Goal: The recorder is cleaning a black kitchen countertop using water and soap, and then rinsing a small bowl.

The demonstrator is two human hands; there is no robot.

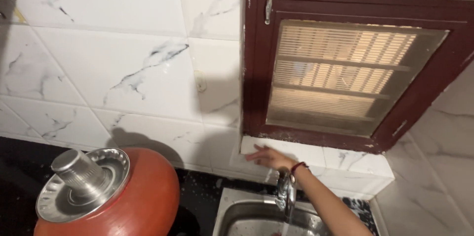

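My right hand reaches out over the steel tap toward the white marble-patterned ledge under the window. Its fingers are spread and point left, and nothing is in them. They hover at or just touch the front of the ledge; I cannot tell which. A dark red band sits on the wrist. Water runs from the tap into the steel sink below. My left hand is out of view.
A round red clay pot stands on the black counter at the lower left, closed by a steel lid with a steel tumbler upside down on it. A dark red window frame with mesh fills the upper right. White tiles cover the wall.
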